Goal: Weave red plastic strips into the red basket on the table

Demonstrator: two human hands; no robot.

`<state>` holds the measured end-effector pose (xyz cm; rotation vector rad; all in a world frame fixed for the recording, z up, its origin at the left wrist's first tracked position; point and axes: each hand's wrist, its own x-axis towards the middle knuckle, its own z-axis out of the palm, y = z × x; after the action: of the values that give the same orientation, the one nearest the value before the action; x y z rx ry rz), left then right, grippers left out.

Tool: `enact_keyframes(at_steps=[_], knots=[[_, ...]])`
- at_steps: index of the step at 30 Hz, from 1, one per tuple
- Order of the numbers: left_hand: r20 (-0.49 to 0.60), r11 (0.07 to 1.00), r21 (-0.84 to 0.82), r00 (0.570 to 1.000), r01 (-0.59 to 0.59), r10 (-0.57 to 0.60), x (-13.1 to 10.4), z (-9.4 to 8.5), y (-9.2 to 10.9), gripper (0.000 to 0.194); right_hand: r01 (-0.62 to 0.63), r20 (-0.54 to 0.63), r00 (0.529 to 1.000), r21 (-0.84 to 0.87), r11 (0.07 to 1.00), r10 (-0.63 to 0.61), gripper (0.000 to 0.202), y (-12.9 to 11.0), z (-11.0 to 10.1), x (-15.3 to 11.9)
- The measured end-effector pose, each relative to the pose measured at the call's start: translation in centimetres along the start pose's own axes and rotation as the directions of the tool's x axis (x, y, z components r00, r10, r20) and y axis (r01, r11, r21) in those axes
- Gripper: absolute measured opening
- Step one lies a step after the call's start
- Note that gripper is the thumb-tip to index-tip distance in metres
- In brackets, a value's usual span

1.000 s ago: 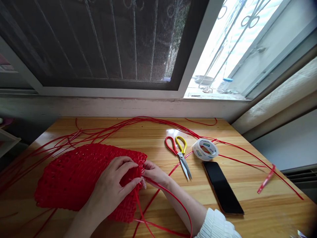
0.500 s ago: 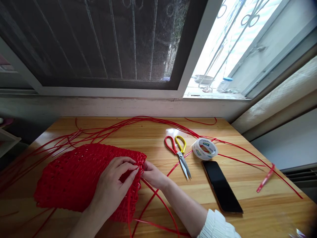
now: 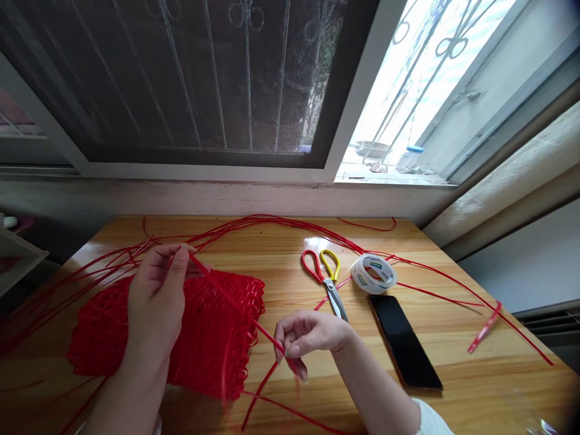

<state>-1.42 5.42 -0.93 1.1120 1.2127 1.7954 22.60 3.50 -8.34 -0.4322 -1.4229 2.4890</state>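
A red woven basket-like piece (image 3: 208, 338) lies on its side on the wooden table, with loose strand ends at its right edge. Above it, my left hand (image 3: 158, 290) pinches a flat red plastic strip (image 3: 231, 297) between thumb and fingers. The strip runs taut down to the right, across the weave, to my right hand (image 3: 308, 338). Thumb and fingers of my right hand are closed on it, over the table just right of the piece. Part of the weave is hidden behind my left hand and forearm.
Scissors (image 3: 333, 284) with red and yellow handles lie right of the weave. Beside them are a tape roll (image 3: 374, 273) and a black phone (image 3: 405, 341). Long red strips (image 3: 290, 221) arc along the back of the table (image 3: 281, 260), below the window.
My left hand has moved up and left, away from the right edge of the weave. My right hand has come out to the right and down. A strip is now stretched between them.
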Motion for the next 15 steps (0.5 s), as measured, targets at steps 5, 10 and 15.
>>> enact_keyframes(at_steps=[5, 10, 15], knots=[[-0.144, 0.934, -0.332, 0.971, 0.133, -0.189, 1.3, 0.3, 0.7, 0.001, 0.052, -0.288, 0.951, -0.216, 0.975, -0.114, 0.039, -0.3, 1.2, 0.0], [-0.081, 0.797, -0.531, 0.919, 0.287, -0.386, 1.4, 0.7, 0.6, 0.010, -0.005, -0.619, 0.537, -0.682, 0.731, -0.574, 0.023, -2.2, 3.0, 1.4], [0.073, 0.774, -0.526, 0.926, 0.351, -0.371, 0.1, 2.1, 0.4, 0.003, -0.085, -0.259, 0.705, -0.955, 0.284, -0.660, 0.015, -4.9, 3.5, 3.8]])
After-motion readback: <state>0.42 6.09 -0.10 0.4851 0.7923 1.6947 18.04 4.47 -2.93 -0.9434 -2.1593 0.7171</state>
